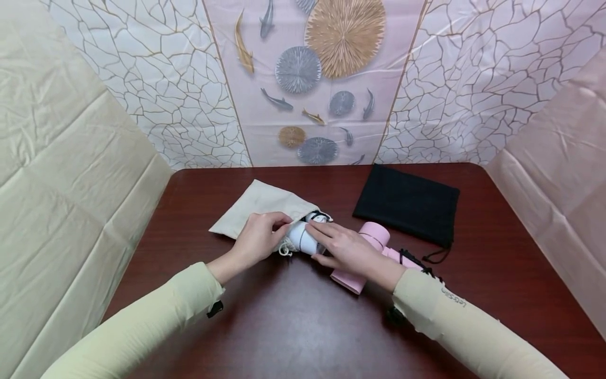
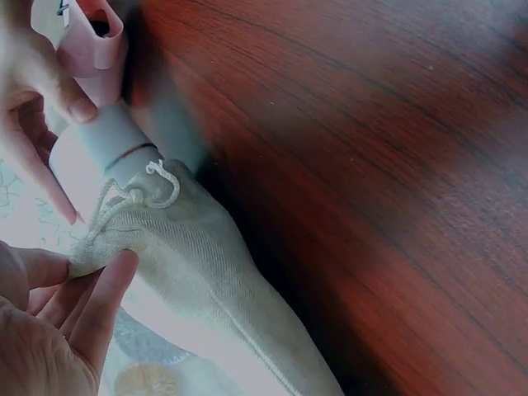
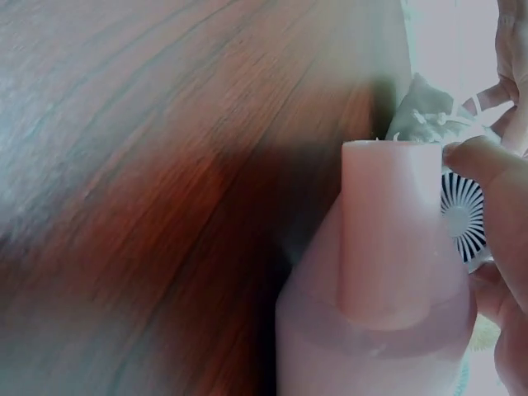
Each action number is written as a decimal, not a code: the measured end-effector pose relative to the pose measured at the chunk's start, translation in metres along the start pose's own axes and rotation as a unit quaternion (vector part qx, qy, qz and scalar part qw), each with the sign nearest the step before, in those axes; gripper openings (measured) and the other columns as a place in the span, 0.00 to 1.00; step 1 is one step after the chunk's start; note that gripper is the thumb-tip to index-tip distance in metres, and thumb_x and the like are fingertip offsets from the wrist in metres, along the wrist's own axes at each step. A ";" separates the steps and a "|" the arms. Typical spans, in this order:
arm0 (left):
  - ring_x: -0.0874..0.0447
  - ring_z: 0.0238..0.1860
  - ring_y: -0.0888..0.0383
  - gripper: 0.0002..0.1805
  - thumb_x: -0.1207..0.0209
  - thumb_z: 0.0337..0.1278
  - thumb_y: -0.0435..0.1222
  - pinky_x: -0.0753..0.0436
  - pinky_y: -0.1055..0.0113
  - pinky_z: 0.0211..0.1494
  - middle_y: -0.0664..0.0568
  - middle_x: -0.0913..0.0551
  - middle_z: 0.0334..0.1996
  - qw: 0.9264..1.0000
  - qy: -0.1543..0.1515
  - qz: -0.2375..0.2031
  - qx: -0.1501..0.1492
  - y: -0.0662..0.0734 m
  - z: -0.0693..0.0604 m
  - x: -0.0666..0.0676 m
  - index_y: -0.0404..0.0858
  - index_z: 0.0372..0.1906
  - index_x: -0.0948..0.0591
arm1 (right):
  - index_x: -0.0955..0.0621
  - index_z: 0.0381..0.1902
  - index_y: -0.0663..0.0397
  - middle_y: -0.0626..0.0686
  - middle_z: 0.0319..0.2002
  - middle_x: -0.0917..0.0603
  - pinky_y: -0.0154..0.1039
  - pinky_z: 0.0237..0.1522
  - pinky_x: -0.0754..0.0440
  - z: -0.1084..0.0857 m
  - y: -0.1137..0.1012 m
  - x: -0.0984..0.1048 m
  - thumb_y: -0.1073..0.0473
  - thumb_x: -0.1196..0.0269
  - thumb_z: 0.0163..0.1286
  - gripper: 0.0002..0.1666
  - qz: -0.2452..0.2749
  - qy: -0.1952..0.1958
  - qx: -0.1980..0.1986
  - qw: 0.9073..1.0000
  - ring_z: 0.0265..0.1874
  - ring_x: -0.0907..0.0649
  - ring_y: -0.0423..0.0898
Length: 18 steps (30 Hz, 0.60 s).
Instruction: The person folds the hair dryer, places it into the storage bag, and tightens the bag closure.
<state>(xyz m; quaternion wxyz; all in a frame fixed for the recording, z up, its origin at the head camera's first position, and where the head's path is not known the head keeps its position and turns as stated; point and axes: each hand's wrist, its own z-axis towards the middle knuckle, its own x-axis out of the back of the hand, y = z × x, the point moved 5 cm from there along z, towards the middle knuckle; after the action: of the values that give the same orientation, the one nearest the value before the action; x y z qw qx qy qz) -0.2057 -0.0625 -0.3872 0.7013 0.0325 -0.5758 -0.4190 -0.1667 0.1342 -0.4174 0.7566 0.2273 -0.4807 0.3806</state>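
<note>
A cream cloth drawstring bag (image 1: 258,205) lies on the table, its mouth toward the right. Between thumb and fingers my left hand (image 1: 257,237) pinches the near edge of that mouth. A white hair dryer (image 1: 298,238) with a thin dark ring sits partly inside the bag; the cloth hides the rest of it. My right hand (image 1: 347,250) holds the dryer's outer end, thumb on one side and fingers on the other. In the right wrist view a round slotted grille (image 3: 462,216) shows at that end. White drawstring loops (image 2: 161,181) hang at the bag's mouth.
Just beside and beneath my right forearm lies a pink hair dryer (image 1: 375,235) with a flat nozzle (image 1: 349,281) and a bundled black cord (image 1: 416,260). Farther back on the right, a black drawstring bag (image 1: 407,204) lies flat. Patterned cloth hangs behind the table.
</note>
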 end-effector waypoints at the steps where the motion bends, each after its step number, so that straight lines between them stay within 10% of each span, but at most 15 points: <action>1: 0.08 0.39 0.56 0.06 0.31 0.66 0.30 0.11 0.56 0.45 0.53 0.06 0.39 1.000 0.001 -0.002 -0.001 0.001 0.000 0.001 0.39 0.44 0.08 | 0.21 0.70 0.65 0.63 0.65 0.16 0.50 0.62 0.15 0.001 -0.001 0.000 0.50 0.21 0.64 0.42 0.000 0.008 0.004 1.000 0.62 0.15 0.58; 18: 0.07 0.44 0.54 0.07 0.33 0.68 0.32 0.11 0.53 0.49 0.50 0.06 0.42 1.000 0.029 0.007 -0.007 0.003 -0.004 0.011 0.38 0.46 0.08 | 0.19 0.67 0.66 0.62 0.62 0.15 0.49 0.57 0.12 0.011 -0.002 0.005 0.55 0.19 0.57 0.41 -0.021 0.100 0.041 0.994 0.58 0.14 0.58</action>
<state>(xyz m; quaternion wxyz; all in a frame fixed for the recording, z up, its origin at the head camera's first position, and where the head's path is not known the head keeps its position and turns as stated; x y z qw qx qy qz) -0.2009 -0.0686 -0.3785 0.7210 0.0357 -0.5527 -0.4164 -0.1700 0.1264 -0.4082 0.7991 0.2289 -0.3814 0.4046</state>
